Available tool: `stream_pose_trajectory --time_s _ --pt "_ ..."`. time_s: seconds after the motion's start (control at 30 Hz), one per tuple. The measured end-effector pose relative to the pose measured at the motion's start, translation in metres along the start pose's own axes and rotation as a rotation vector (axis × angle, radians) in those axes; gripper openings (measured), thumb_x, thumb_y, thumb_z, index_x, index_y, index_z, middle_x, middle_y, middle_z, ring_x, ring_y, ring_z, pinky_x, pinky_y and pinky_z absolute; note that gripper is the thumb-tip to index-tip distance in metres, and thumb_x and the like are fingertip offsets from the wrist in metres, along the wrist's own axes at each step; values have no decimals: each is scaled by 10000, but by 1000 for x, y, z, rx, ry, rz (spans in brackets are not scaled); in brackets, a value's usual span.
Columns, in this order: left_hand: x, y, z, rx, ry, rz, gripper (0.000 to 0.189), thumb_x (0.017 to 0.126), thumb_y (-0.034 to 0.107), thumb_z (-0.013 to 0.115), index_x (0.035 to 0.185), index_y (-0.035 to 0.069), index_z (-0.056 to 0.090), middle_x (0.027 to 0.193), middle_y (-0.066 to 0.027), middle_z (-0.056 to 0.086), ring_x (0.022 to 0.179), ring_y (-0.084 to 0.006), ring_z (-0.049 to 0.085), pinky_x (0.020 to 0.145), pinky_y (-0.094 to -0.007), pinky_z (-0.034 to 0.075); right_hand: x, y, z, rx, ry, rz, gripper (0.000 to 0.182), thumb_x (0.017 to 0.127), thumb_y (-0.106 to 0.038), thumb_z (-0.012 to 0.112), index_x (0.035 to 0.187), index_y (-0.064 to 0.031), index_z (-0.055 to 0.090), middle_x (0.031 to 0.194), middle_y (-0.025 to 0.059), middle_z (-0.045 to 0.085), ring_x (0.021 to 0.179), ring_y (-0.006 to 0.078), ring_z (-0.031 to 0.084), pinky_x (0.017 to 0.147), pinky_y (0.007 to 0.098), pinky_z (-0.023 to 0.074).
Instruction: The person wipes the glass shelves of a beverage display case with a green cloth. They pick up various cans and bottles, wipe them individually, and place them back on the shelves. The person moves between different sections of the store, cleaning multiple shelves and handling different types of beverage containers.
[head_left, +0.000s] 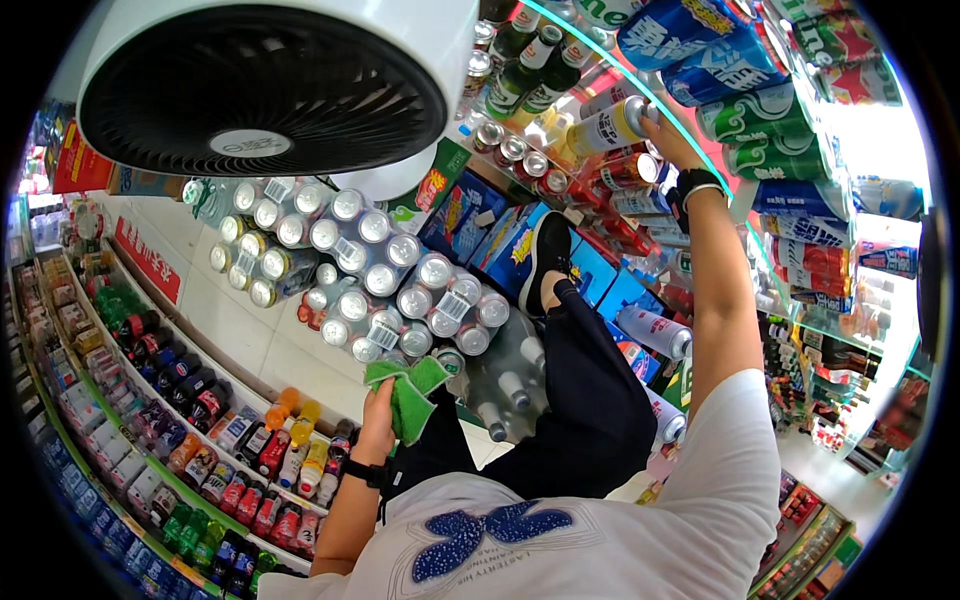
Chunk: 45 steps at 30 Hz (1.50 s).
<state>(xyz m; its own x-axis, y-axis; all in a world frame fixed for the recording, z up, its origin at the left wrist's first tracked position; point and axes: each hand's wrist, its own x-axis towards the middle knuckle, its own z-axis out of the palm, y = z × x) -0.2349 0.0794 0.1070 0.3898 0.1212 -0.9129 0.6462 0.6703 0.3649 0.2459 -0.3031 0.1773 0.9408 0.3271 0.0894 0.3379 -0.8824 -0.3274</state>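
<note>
My left hand (379, 416) grips a folded green cloth (411, 396), held above my left thigh. My right arm reaches out to a glass shelf (660, 94) with a bright cyan edge. There my right hand (670, 139) holds a white and yellow metal can (606, 129) by its silver end. The can is tilted on its side and bears writing. Part of the right hand is seen through the glass. Dark green bottles (529, 75) stand beyond the can, and red-topped drink cans (514, 150) stand to its left.
A large white fan (262, 90) fills the upper left. Shrink-wrapped packs of cans (375, 247) stand on the tiled floor (244, 319). My shoe (547, 262) is by blue drink cartons (506, 247). Bottle-filled shelves (187, 375) curve along the left. Stacked cans (772, 135) line the upper right.
</note>
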Motion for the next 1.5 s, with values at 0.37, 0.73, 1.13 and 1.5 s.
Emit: stream_pose_trajectory --time_s 0.37,0.73,1.13,1.5 --pt "3 13 9 20 -116 43 337 951 249 517 1206 29 540 1103 -68 599 995 -179 584 847 -307 471 -52 0 10 -180 145 147 467 802 -197 591 1261 -153 519 1186 200 563 1099 403 532 883 455 467" --pt "-4 31 -1 76 -239 -1 318 936 246 523 1185 48 538 1097 -79 609 963 -210 611 803 -351 519 -422 -20 -139 -277 165 704 231 840 -249 628 994 -76 629 891 100 622 844 299 609 715 374 492" --pt "-27 39 -5 194 -313 37 327 950 262 488 1173 32 551 1086 -99 633 942 -228 634 796 -363 538 -606 6 -44 -176 9 1231 540 785 -366 658 1125 19 491 1036 282 611 969 434 592 828 472 474" --pt "-38 57 5 253 -365 35 266 916 217 570 1125 52 577 1019 -56 629 894 -177 633 766 -321 524 -579 -39 -55 -84 77 1237 488 779 -368 655 1083 -29 481 943 284 630 901 454 607 782 497 476"
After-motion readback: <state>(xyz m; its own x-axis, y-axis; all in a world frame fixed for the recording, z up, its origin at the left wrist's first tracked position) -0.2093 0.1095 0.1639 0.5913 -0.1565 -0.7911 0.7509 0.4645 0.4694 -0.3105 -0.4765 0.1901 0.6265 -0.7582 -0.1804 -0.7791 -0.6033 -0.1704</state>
